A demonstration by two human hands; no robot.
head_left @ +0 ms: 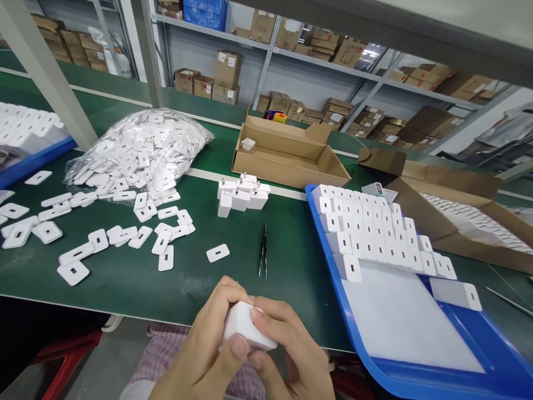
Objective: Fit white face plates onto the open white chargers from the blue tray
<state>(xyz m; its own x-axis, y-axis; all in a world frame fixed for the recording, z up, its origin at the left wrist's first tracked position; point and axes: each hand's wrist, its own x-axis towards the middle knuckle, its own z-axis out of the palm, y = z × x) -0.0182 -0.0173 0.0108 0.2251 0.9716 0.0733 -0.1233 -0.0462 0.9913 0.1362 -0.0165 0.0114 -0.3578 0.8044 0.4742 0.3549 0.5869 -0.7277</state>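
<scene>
Metal shelving [266, 69] along the far side is stacked with brown cartons [228, 69]; white labels are stuck on several of them, but their print is too small to be read. Nearer, a green worktop [291, 300] is crossed by a pale stripe. At the near edge, a white block [245, 323] is clasped between the left hand [210, 330] and the right hand [291, 339], which are brought together around it, thumbs on the near side.

On the left, slotted white plates [217, 253] are scattered over the worktop, one of them set apart just beyond the hands. Behind them, many more are heaped in a clear plastic bag [144, 150]. Farther left, white pieces are held in another blue tray [37, 161]. In the middle, pronged white adapters [241, 199] are grouped near an open carton [287, 161], and dark tweezers [263, 253] are laid between that group and the hands.

On the right, rows of white blocks [377, 228] with dark slots are ranged in a blue tray [491, 340], partly on a white sheet [408, 322]. Beside the rows, a small coloured mark is seen on a white item [378, 189], possibly a printed label, though its wording cannot be made out.
</scene>
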